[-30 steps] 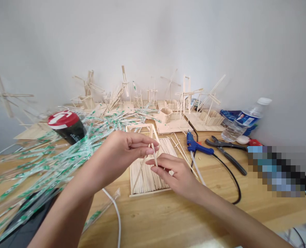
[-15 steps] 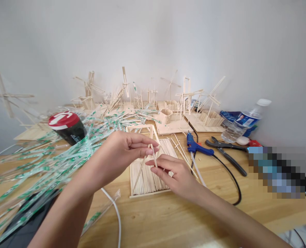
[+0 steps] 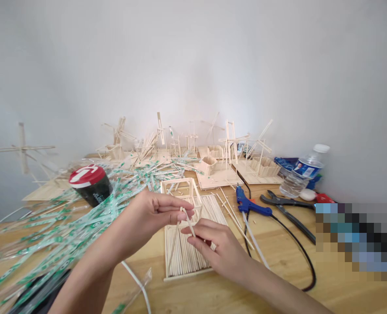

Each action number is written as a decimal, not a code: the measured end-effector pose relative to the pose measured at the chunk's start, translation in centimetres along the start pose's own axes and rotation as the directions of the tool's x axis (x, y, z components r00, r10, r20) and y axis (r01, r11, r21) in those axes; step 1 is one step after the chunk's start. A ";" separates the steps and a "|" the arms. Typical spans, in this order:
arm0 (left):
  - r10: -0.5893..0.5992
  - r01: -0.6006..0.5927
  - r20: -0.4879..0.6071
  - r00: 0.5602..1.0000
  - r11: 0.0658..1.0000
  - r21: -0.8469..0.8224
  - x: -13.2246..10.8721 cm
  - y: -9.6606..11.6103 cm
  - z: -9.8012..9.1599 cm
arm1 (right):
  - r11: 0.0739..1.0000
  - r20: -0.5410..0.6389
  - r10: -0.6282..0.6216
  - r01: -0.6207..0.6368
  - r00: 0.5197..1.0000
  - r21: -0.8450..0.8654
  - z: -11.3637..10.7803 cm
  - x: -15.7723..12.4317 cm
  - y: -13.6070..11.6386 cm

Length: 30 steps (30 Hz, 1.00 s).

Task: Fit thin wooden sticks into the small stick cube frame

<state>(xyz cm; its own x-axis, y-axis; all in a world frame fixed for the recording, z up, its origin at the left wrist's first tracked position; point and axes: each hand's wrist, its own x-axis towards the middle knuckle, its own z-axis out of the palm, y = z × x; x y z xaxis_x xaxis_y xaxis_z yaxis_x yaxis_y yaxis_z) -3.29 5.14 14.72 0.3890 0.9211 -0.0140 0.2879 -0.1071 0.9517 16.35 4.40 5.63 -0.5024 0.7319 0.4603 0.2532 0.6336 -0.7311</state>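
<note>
My left hand [image 3: 151,216] pinches the top ends of two thin wooden sticks [image 3: 177,235] that meet in an upside-down V. My right hand [image 3: 218,246] pinches the right stick of the pair just below that joint. Both hands hover over a flat mat of glued sticks [image 3: 188,246] lying on the wooden table [image 3: 278,288]. A square stick frame [image 3: 177,185] stands just behind the mat.
A heap of green-and-clear chopstick wrappers [image 3: 66,226] and a red-lidded black can [image 3: 90,183] lie at left. A blue glue gun [image 3: 250,205] with black cord, pliers [image 3: 288,209] and a water bottle [image 3: 303,170] sit at right. Several stick windmill models [image 3: 232,148] line the wall.
The view has tilted up, so everything sits lower in the picture. Both hands keep the same pinch on the two sticks, a little lower and closer to the mat.
</note>
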 end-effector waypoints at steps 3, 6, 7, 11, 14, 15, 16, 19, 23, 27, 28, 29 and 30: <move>0.003 -0.003 0.004 1.000 0.999 0.051 0.1 0.0 0.0 | 1.000 -0.005 0.002 -0.002 1.000 0.009 -0.1 0.0 -0.1; 0.015 -0.016 0.016 1.000 0.996 0.090 0.2 0.0 0.1 | 1.000 -0.008 0.004 -0.004 1.000 0.010 -0.1 -0.1 -0.2; 0.021 -0.023 0.016 1.000 0.995 0.098 0.1 0.1 0.2 | 1.000 -0.009 0.001 -0.001 1.000 0.010 -0.1 -0.1 -0.2; 0.021 -0.021 0.005 1.000 0.992 0.121 -0.2 0.5 0.4 | 1.000 -0.007 0.002 -0.001 1.000 0.010 -0.1 -0.3 -0.4; -0.001 0.001 -0.002 1.000 0.993 0.114 -0.5 0.9 0.6 | 1.000 0.003 0.008 -0.008 1.000 0.008 -0.2 -0.4 -0.5; -0.007 0.008 -0.003 1.000 0.994 0.105 -0.5 1.0 0.6 | 1.000 0.005 0.009 -0.009 1.000 0.006 -0.2 -0.4 -0.5; -0.011 0.012 -0.002 1.000 0.995 0.096 -0.5 1.0 0.6 | 1.000 0.007 0.012 -0.012 1.000 0.004 -0.3 -0.4 -0.5; -0.029 0.029 -0.008 1.000 0.995 0.093 -0.4 1.1 0.6 | 1.000 -0.001 0.015 -0.015 1.000 0.005 -0.2 -0.3 -0.5; -0.038 0.038 0.004 0.999 0.998 0.049 -0.3 1.2 0.7 | 1.000 -0.012 0.014 -0.014 1.000 0.016 -0.1 -0.2 -0.5; -0.011 0.010 0.015 1.000 0.996 0.089 -0.4 1.0 0.8 | 1.000 -0.013 0.014 -0.014 1.000 0.018 -0.2 -0.3 -0.5; -0.009 0.007 0.015 1.000 0.993 0.118 -0.4 1.0 0.8 | 1.000 -0.010 0.014 -0.013 1.000 0.016 -0.2 -0.4 -0.5; -0.009 0.007 0.016 1.000 0.990 0.140 -0.4 0.9 0.8 | 1.000 -0.007 0.013 -0.013 1.000 0.015 -0.2 -0.4 -0.5; -0.009 0.006 0.018 1.000 0.988 0.154 -0.5 0.9 0.8 | 1.000 -0.005 0.012 -0.012 1.000 0.013 -0.2 -0.4 -0.6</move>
<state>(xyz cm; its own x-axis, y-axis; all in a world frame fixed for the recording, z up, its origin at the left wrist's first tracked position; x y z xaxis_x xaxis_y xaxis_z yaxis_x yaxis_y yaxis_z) -2.56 4.34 15.34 0.4020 0.9152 -0.0284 0.4214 -0.1574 0.8931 16.58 3.79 5.93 -0.4949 0.7411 0.4538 0.2488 0.6212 -0.7431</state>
